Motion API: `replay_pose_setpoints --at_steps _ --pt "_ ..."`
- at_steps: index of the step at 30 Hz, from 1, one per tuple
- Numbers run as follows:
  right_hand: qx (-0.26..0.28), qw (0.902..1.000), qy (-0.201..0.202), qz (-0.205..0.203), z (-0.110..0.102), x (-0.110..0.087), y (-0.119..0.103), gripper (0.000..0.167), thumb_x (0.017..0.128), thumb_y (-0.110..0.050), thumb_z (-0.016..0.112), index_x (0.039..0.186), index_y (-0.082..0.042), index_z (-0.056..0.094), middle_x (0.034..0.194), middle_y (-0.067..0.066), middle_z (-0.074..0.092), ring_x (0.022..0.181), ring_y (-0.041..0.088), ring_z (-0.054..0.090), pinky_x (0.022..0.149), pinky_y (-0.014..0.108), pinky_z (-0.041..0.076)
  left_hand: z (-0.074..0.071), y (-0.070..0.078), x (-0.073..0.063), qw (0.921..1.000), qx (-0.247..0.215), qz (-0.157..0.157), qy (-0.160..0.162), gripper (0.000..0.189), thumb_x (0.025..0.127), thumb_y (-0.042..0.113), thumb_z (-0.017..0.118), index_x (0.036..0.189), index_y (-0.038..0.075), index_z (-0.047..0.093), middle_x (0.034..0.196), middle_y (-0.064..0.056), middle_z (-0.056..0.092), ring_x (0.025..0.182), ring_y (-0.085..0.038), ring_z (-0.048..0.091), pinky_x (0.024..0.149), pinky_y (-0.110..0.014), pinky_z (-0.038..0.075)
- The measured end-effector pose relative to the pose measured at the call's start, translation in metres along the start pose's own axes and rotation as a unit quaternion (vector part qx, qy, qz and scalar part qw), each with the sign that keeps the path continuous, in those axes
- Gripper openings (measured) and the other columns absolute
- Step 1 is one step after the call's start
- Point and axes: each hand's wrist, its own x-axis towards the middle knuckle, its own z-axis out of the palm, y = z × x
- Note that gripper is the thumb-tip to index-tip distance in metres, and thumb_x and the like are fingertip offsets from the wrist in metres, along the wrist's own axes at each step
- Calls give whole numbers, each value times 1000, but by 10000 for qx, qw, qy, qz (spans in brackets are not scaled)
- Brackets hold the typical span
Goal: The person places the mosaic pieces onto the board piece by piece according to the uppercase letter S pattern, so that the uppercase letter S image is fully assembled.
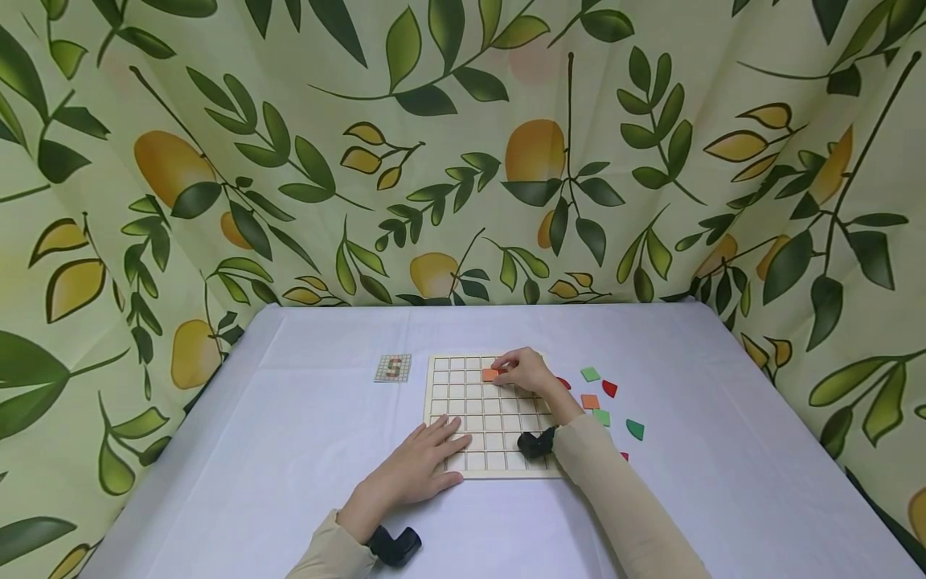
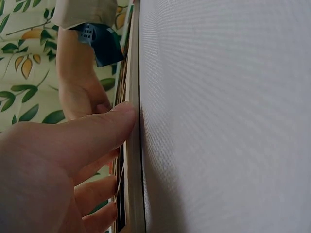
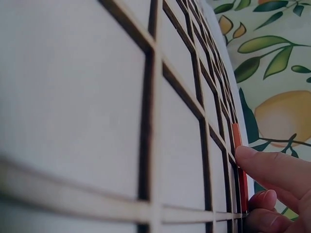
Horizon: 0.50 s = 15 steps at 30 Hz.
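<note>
A wooden grid board (image 1: 473, 460) lies on the white-covered table. My left hand (image 1: 418, 462) rests on its near left corner with fingers spread, and in the left wrist view the thumb (image 2: 104, 127) lies along the board's edge. Over the far row of squares, my right hand (image 1: 530, 371) pinches a red tile (image 3: 244, 190) between its fingertips, low in the grid. An orange square tile (image 1: 489, 375) sits in the cell just left of it. The red tile's shape is mostly hidden by the fingers.
Right of the board lie loose tiles: a light green square (image 1: 590, 374), a red rounded piece (image 1: 610, 389), an orange square (image 1: 590, 401), a dark green rounded piece (image 1: 635, 429) and others. A small patterned grid card (image 1: 393, 368) lies left of the board. A leaf-print curtain (image 1: 463, 177) hangs behind.
</note>
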Motion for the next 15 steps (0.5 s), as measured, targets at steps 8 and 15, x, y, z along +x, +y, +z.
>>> replay_pose_setpoints --at_steps 8,15 --pt "65 10000 -38 27 -4 -3 0 26 77 -12 79 102 -5 75 80 4 60 72 13 44 59 21 36 2 -1 0 10000 -57 -38 -2 56 94 43 56 145 23 45 158 -5 35 149 -29 29 120 -53 27" --pt "191 9997 -167 -68 -12 -9 -4 28 80 -12 77 106 -3 74 69 -1 55 64 12 42 56 22 36 1 -1 0 10000 6 -24 -14 56 94 43 55 146 23 44 159 -5 34 149 -29 29 120 -53 28"
